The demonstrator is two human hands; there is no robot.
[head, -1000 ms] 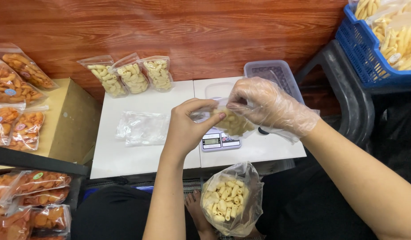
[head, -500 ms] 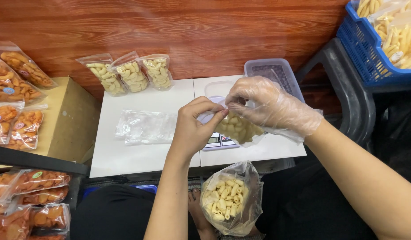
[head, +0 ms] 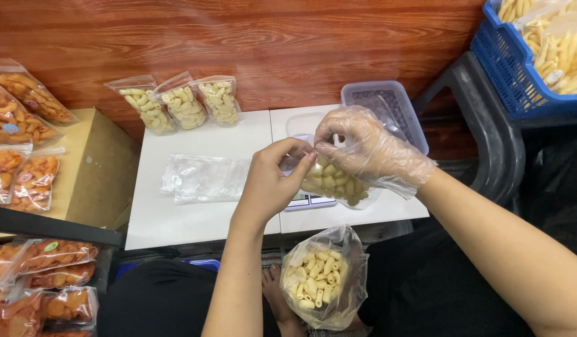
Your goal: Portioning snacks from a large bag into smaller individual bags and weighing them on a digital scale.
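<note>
The little bag of snacks (head: 334,183) has dropped lower and now covers more of the scale (head: 308,200). You pinch its top edge with your bare left hand (head: 273,181) and your gloved right hand (head: 363,146), fingertips closed tight on it. The bag hangs down over the white table (head: 195,218), top up.

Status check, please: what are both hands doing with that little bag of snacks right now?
Left hand and gloved right hand both pinching the top of the small snack bag. Bag held above the scale. Nothing blocking.
</note>
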